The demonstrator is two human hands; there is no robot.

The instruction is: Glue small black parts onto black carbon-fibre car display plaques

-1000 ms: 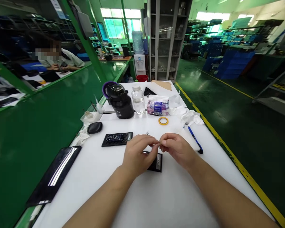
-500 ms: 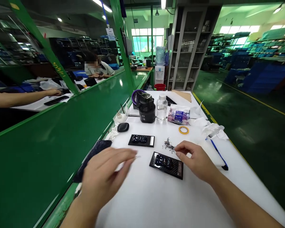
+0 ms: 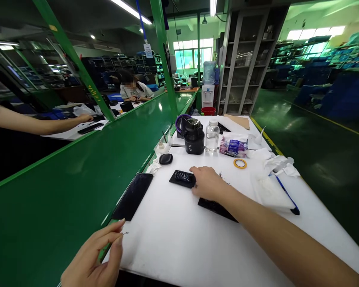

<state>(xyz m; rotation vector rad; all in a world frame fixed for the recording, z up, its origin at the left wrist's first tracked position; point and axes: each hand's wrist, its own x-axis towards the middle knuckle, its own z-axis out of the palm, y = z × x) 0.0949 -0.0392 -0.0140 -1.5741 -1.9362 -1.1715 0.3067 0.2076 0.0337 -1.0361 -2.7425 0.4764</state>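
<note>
My left hand (image 3: pixel 100 251) is at the table's near left, thumb and forefinger pinched on a tiny thin piece (image 3: pixel 126 233) with a dark tip; its kind is too small to tell. My right hand (image 3: pixel 208 183) reaches across the table, its fingers closed over the right end of a black base (image 3: pixel 173 181) that carries a dark model car (image 3: pixel 182 176). Under my right forearm lies a second black base (image 3: pixel 215 207), mostly hidden along with whatever is on it. Small dark bits (image 3: pixel 221 175) peek out behind my right wrist, the rest of them covered.
A dark flat panel (image 3: pixel 133 197) lies along the left edge by the green partition (image 3: pixel 77 163). Farther back are a black case (image 3: pixel 166 159), a black jug (image 3: pixel 194 137), a clear bottle (image 3: pixel 212 136), a tissue pack (image 3: pixel 233 146) and yellow tape (image 3: pixel 239 163). Co-workers sit beyond the partition.
My right hand has moved left from the loose bits to the farther car base and grips its end. My left hand has drawn back toward me, still pinching the tiny piece. The view has shifted left.
</note>
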